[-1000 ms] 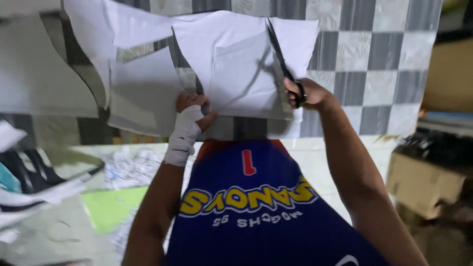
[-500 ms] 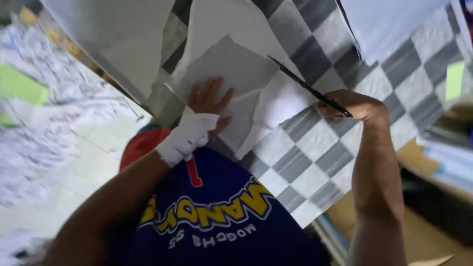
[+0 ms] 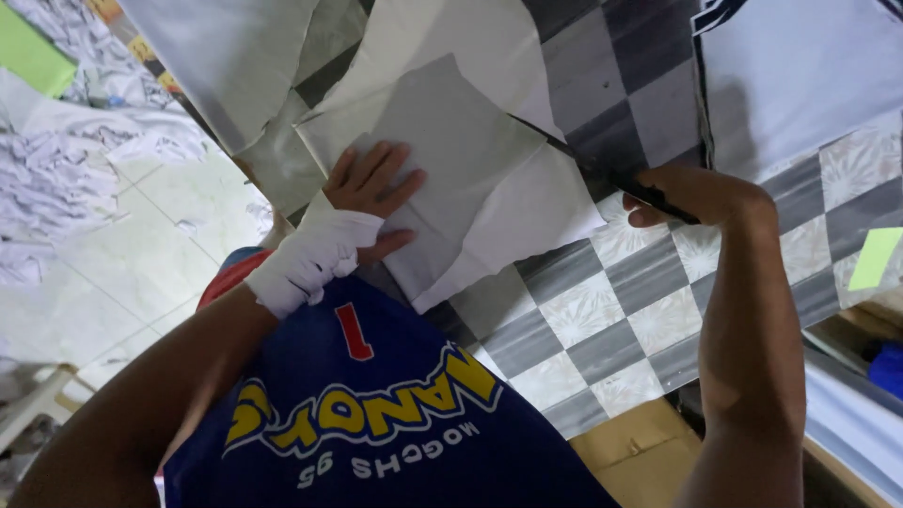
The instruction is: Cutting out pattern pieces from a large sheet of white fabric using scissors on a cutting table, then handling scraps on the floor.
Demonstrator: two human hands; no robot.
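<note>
Since half a second ago, view has tilted further; both hands sit at nearly the same places on the sheet, scissors pushed slightly deeper along the cut.

Left hand (image 3: 372, 188): lies flat, fingers spread, palm down on the grey-white sheet (image 3: 442, 150). Wrist wrapped in a white bandage (image 3: 310, 259). Grip is wide, pressing rather than clasping.

Right hand (image 3: 701, 193): grip closed around the handles of the black scissors (image 3: 602, 174). Blades point up and left, with the tip at the sheet's right edge. Cannot tell how far apart the blades stand.

Sheet position: on the desk (image 3: 602, 310), which is covered with a grey and white chequered cloth. Sheet lies between the two hands, partly over a larger pale sheet (image 3: 470, 38). Lower corner reaches toward the person's chest.

Surroundings: another white piece with dark edging (image 3: 800, 75) lies at upper right on the desk. Blue printed shirt (image 3: 376, 423) fills the lower middle. Tiled floor (image 3: 150, 245) at left holds heaps of white scraps (image 3: 56, 179). Green slip (image 3: 875, 259) at far right.
</note>
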